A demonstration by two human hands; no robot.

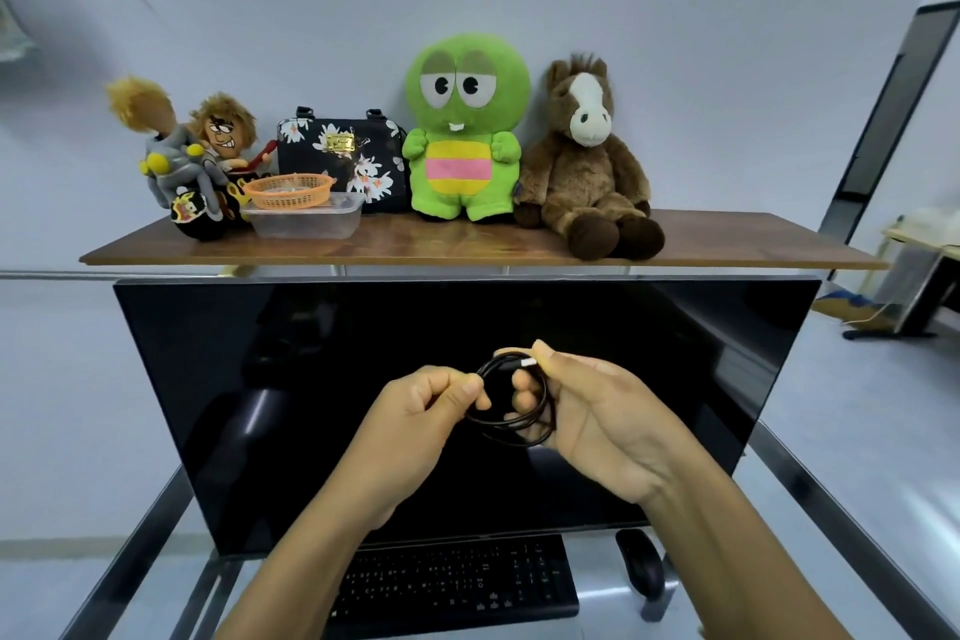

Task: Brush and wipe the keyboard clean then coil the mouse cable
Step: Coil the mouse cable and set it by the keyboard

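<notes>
The black mouse cable [511,424] is wound into a small coil held up in front of the dark monitor [311,379]. My right hand [597,411] holds the coil, with its fingers through the loops and the thumb and forefinger pinching the silver plug end at the top. My left hand [421,411] pinches the coil's left side between thumb and curled fingers. Below on the glass desk lie the black keyboard [457,582], partly hidden by my left forearm, and the black mouse [641,561] to its right.
A wooden shelf [467,250] above the monitor carries a biker doll [202,161], an orange basket [288,190] on a clear plastic box [306,221], a floral bag [343,156], a green plush [462,130] and a brown horse plush [587,156]. The desk's metal frame [831,509] runs along both sides.
</notes>
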